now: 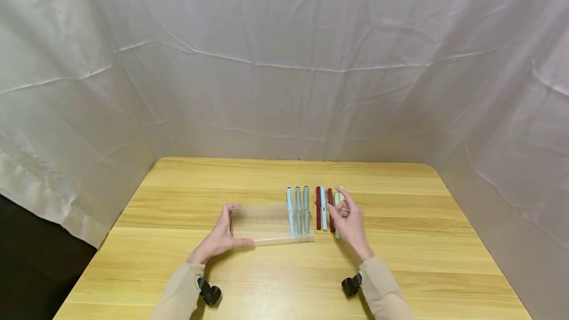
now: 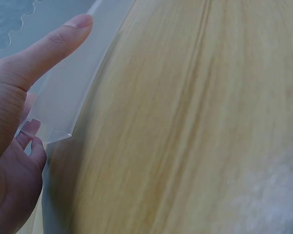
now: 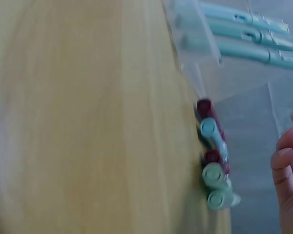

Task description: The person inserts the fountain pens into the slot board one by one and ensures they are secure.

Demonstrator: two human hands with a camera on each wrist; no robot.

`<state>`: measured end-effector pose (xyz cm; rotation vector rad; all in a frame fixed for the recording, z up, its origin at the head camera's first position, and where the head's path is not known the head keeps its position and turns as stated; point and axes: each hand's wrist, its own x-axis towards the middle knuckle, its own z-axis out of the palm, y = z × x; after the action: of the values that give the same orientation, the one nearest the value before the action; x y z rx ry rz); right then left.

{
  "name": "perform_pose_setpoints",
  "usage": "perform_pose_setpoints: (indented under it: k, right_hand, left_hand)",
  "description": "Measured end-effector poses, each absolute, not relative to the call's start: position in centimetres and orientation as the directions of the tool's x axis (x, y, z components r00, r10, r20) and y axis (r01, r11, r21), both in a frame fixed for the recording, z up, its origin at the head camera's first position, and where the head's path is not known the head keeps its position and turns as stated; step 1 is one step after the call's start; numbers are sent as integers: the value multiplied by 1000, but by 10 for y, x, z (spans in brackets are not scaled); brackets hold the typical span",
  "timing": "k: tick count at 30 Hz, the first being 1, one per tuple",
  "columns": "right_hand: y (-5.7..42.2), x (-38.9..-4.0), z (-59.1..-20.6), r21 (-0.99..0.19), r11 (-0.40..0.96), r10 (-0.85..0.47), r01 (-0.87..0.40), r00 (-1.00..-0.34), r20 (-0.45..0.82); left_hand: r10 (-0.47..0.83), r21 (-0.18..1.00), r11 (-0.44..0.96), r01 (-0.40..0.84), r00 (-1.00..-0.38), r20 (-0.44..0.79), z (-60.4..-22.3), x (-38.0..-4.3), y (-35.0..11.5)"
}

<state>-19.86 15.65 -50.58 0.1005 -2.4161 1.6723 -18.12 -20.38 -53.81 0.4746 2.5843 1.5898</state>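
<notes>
My left hand (image 1: pixel 222 235) grips the left end of a clear plastic pen tray (image 1: pixel 266 241), thumb along its front side and fingers behind. Three capped pens lie side by side at the tray's right end: a light blue pen (image 1: pixel 291 216) and two grey-green pens (image 3: pixel 239 48). Right of the tray, a row on the table holds two dark red pens (image 1: pixel 318 211), a light blue pen (image 3: pixel 208 127) between them and pale green pens (image 3: pixel 213 174). Over this row hovers my right hand (image 1: pixel 351 221), fingers loosely bent, nothing visible between them; it partly hides the pens in the head view.
The wooden table (image 1: pixel 400 260) stretches out on all sides of the tray and pens. White cloth (image 1: pixel 289 102) hangs behind and at both sides of it. A small black camera (image 1: pixel 210 293) is strapped to each wrist.
</notes>
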Motion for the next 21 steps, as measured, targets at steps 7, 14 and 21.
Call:
perform_pose_setpoints:
  k: [7, 14, 21]
  right_hand:
    - [175, -204, -514, -915, 392, 80, -90, -988, 132]
    - [194, -212, -520, -878, 479, 71, -1, -997, 40]
    - [205, -218, -527, -847, 530, 53, 37, -999, -10]
  left_hand:
    - [298, 885, 419, 206, -951, 80, -537, -180, -204]
    - [298, 881, 432, 195, -952, 65, -537, -180, -204]
    - [296, 879, 436, 193, -953, 63, -536, -180, -204]
